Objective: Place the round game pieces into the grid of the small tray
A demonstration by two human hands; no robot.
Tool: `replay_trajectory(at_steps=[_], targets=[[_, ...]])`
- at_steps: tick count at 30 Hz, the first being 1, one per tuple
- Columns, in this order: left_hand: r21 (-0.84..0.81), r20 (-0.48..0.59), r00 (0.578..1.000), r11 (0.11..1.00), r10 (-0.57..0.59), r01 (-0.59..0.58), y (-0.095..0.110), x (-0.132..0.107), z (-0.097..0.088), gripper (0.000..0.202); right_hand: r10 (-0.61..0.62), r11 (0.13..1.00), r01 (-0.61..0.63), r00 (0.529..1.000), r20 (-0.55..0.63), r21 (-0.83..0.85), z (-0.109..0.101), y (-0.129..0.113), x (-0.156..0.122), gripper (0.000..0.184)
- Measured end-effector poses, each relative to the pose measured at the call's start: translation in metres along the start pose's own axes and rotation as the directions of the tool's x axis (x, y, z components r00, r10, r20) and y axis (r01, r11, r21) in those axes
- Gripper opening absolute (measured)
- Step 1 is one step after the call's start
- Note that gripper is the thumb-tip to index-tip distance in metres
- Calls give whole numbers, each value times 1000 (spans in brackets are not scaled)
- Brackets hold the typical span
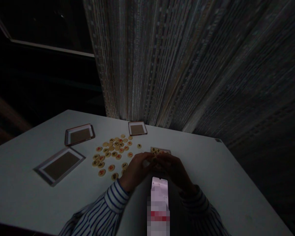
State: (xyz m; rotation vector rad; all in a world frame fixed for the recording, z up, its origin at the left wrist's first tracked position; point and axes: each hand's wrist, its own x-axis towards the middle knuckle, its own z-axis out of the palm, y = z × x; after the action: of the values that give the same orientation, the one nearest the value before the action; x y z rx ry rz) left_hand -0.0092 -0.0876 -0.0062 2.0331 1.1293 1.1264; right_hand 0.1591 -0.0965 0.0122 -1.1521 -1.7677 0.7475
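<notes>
My left hand [136, 170] and my right hand [174, 170] meet over the middle of a white table [27, 183], fingers curled together around small round wooden game pieces [155, 156]. Just behind them sits a small tray [161, 151] with a few pieces in it. Several more round pieces [113, 152] with red or dark marks lie scattered on the table to the left of my hands. Both wrists wear striped sleeves. The scene is very dim.
A lit phone [159, 196] stands between my forearms. Three shallow rectangular trays lie on the table: one at near left [60, 165], one at far left [79, 134], one small at the back [137, 128]. A patterned curtain [186, 65] hangs behind.
</notes>
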Motion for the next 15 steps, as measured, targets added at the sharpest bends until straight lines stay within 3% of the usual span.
replay_trajectory(at_steps=[3,8,15], targets=[[-31,39,999,999,-30,31,0,-1,4,25,39,999,-38,999,-23,18,-4,2,-8,21],[-285,203,972,943,-119,174,1,1,9,22,91,996,-93,992,-89,-15,-5,10,-21,18],[-415,297,926,843,-231,343,-1,9,16,19,1,998,-8,993,-120,-60,0,27,-29,17]])
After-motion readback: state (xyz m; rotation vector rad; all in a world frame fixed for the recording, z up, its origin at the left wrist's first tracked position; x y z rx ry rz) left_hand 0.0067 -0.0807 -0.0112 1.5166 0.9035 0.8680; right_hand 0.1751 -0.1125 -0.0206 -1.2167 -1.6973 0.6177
